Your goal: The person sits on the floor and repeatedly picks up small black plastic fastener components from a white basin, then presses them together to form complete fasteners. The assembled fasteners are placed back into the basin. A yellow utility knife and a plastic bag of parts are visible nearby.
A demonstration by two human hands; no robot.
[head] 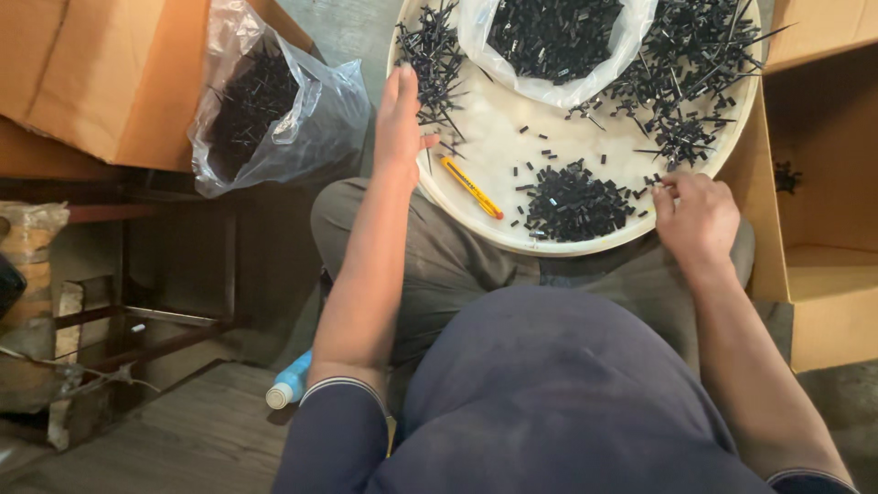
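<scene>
On round white tray [512, 119]: small black plastic pieces [574, 201] heaped; left hand [400, 114] flat open, right hand [697, 215] pinching pieces

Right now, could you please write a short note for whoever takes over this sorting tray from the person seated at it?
Left hand: open, flat on the tray rim beside the spiky black parts.
Right hand: fingers curled, pinching small black pieces at the tray's near edge.
Loose pile of small black pieces sits mid-tray; yellow knife lies beside it.
Clear bag on the tray already holds pieces; many spiky parts remain unsorted.
</scene>
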